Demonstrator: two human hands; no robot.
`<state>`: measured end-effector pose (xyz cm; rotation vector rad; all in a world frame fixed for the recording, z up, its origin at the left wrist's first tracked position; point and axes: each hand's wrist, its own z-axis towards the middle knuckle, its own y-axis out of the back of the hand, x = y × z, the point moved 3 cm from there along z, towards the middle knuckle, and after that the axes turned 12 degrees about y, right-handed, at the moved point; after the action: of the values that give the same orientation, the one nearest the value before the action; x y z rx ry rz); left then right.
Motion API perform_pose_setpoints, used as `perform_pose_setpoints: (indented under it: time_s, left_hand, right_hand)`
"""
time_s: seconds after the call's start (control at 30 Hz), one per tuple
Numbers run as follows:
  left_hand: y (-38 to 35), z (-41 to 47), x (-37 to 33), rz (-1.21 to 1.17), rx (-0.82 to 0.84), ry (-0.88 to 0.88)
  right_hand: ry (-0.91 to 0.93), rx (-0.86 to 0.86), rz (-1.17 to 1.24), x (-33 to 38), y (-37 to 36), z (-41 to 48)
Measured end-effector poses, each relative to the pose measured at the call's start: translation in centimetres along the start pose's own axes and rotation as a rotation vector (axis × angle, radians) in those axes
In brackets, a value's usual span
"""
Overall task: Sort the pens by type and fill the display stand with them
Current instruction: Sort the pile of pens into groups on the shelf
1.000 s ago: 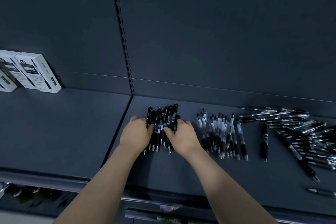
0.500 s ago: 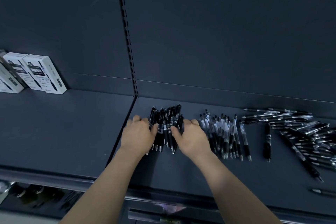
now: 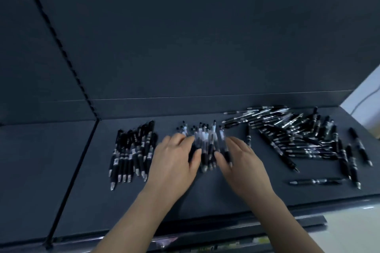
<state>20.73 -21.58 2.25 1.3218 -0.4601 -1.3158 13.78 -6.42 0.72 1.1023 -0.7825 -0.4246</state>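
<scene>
On the dark matte shelf (image 3: 61,170), a tidy black pen bundle (image 3: 132,154) lies left of the clear-barrelled pens (image 3: 205,141). The left hand (image 3: 174,160) and right hand (image 3: 242,160) flank those, fingers spread, touching but not clamped; their long axes run front to back. Right: an unsorted glossy heap (image 3: 298,135).

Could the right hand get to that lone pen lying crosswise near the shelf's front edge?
Probably yes: the right hand has bare shelf between it and the lone pen.
</scene>
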Motion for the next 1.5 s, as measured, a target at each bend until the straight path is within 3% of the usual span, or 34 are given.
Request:
perform_pose_setpoints:
  time_s: [0.2, 0.37, 0.57, 0.83, 1.03, 1.23, 1.5]
  left_hand:
    - [-4.4, 0.0, -7.5, -0.073, 0.107, -0.088]
    - [-8.3, 0.5, -12.1, -0.053, 0.217, -0.058]
    - [-12.3, 2.4, -14.5, 0.085, 0.305, 0.111]
    - [-14.4, 3.1, -16.2, 0.054, 0.356, 0.397]
    - [-15.1, 1.9, -18.3, -0.161, 0.309, 0.58]
    - [-17.4, 2.0, -21.8, 0.021, 0.412, 0.5]
    - [-17.9, 2.7, -22.1, 0.011, 0.428, 0.546]
  right_hand:
    - [-0.094, -0.004, -0.028, -7.0, 2.9, -3.9]
    - [-0.111, 0.054, -0.052, -13.6, 5.6, -6.0]
    - [-0.106, 0.214, -0.054, -19.9, 6.3, -7.7]
    - [0.068, 0.376, 0.07, -24.5, 7.1, -7.5]
    - [-0.008, 0.215, 0.226, -26.8, 8.3, -6.7]
    - [-0.095, 0.092, 0.337, -28.4, 8.6, -6.5]
    - [-0.265, -0.148, 0.41, -32.3, 10.6, -7.8]
